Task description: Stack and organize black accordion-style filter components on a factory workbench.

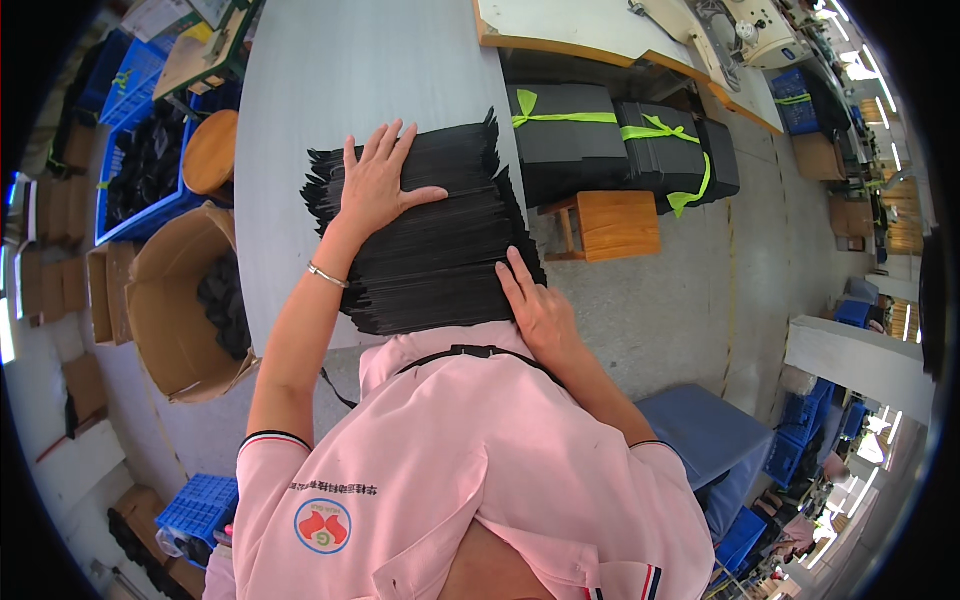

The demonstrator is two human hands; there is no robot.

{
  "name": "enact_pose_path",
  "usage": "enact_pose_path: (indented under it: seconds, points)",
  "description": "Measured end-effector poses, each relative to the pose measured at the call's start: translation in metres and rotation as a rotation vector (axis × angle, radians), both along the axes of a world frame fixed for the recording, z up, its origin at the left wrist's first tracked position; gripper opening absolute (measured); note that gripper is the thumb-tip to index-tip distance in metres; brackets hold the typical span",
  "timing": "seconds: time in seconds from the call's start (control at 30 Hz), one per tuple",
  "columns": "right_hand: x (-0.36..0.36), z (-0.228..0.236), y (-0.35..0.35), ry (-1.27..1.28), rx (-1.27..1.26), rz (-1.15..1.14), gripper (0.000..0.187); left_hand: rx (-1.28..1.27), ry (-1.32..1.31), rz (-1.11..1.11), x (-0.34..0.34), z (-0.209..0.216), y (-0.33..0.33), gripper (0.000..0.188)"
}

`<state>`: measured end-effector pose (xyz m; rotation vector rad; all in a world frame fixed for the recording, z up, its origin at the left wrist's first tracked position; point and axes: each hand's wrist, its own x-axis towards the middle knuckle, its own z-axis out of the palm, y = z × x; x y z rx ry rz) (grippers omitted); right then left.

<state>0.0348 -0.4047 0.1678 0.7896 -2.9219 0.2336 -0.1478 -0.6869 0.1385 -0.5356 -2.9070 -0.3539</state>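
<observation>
A broad spread of thin black fabric-like pieces [430, 240], overlapping in a dense row, lies on the grey table [370, 60] right in front of my body. Its left and right edges are ragged where the pieces' ends stick out. My left hand [378, 185] rests flat on the upper left part of the spread, fingers apart and thumb out to the right. At the lower right edge, my right hand [535, 300] touches the pieces with two fingers stretched forward; its other fingers are partly hidden.
Black bundles tied with bright green strips [570, 130] stand right of the table, beside a wooden stool [618, 225]. An open cardboard box [165, 300] and a blue crate [140, 215] of black pieces are at left. A sewing machine [760, 35] sits on another table at upper right.
</observation>
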Motion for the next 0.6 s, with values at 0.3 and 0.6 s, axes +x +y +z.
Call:
enact_pose_path:
  seconds: [0.3, 0.6]
  points:
    - [0.002, 0.001, -0.002, 0.023, 0.003, -0.007, 0.064, 0.048, 0.008, 0.033, -0.010, 0.001, 0.000, 0.111]
    - [-0.006, 0.036, 0.005, -0.341, -0.272, -0.064, 0.074, 0.059, -0.052, 0.061, -0.008, 0.005, 0.001, 0.110]
